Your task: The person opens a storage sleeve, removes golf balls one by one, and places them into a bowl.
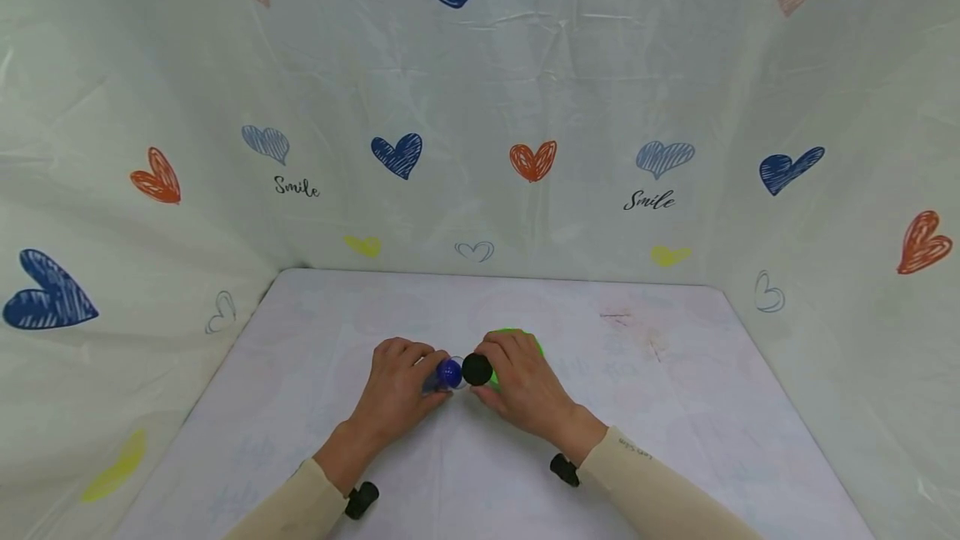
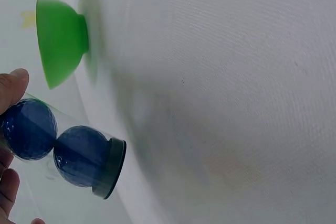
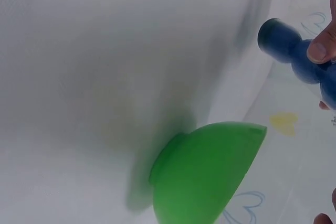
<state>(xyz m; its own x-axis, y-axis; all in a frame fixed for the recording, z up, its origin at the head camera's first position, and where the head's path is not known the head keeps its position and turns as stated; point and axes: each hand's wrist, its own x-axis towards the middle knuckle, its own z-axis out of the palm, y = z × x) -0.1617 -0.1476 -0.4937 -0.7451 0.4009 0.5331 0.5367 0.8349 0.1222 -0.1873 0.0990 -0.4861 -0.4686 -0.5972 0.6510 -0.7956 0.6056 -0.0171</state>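
Note:
My left hand grips a clear tube of dark blue balls, tilted over the table. The dark base is at its low end, and a blue ball shows at the upper end in the head view. Pinched between the fingers and thumb of my right hand is a round black cap, right beside the tube's clear rim. A bright green bowl stands upright on the table, mostly hidden behind the right hand in the head view.
A white cloth covers the table. Around its back and sides hangs a pale sheet printed with hearts and "Smile". Faint reddish marks show on the table's far right part.

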